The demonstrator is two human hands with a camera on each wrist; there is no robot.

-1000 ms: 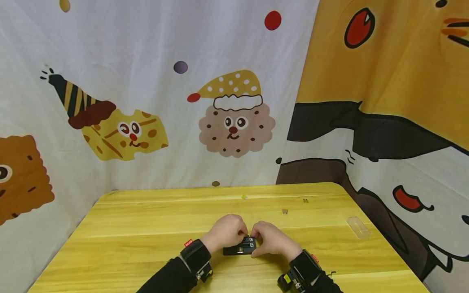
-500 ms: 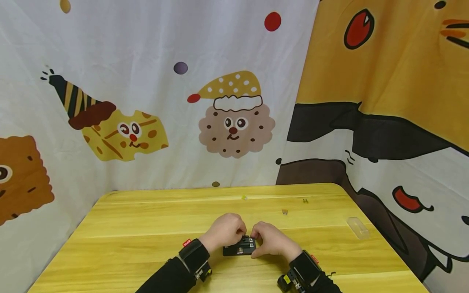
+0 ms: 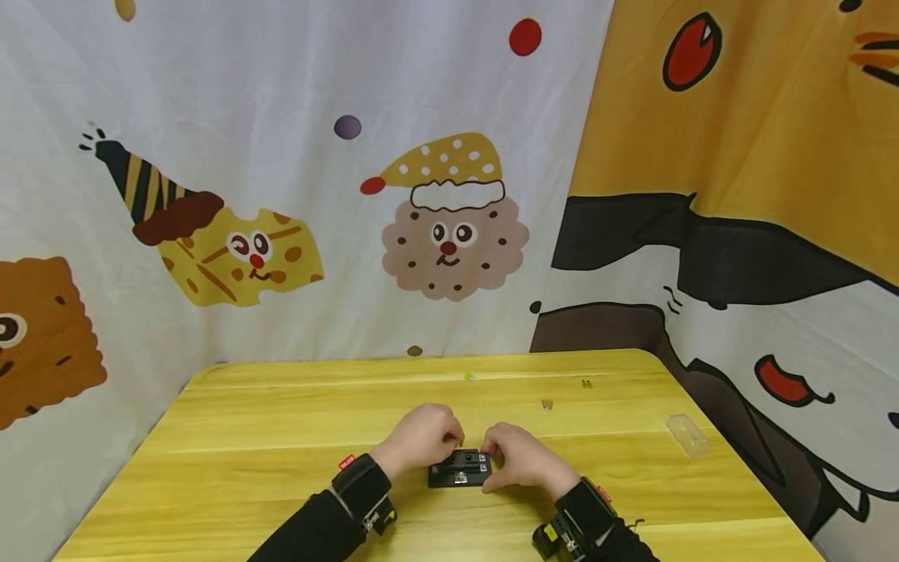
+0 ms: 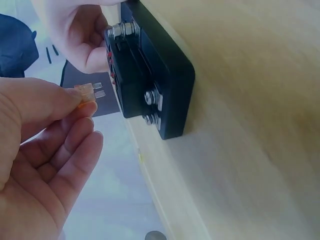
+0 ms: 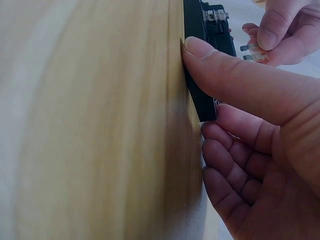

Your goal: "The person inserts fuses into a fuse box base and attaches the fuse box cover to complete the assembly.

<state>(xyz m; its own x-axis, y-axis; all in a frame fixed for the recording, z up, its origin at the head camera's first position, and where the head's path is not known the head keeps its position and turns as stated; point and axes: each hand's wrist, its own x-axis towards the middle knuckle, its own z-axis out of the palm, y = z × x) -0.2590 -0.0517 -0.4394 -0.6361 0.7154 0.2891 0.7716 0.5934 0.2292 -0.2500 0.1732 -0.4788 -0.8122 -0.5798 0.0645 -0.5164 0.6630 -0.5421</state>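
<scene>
Orange two-pronged plastic fuse (image 4: 86,93) is pinched by your left grip (image 3: 419,438), black rectangular block (image 4: 172,82) by right grip (image 3: 523,462); red labels (image 3: 347,462) unreadable.

1. Gripping one end of a black block (image 5: 221,38) between thumb and fingers of the right hand (image 5: 285,135).
2. Pinching a small translucent orange piece (image 5: 258,53) in the left hand (image 5: 292,32), prongs (image 5: 247,57) toward the block but apart from it.
3. Showing metal nuts (image 5: 216,16) on the block's side.
4. Showing a pale wooden tabletop (image 5: 100,120) along the block's base.
</scene>
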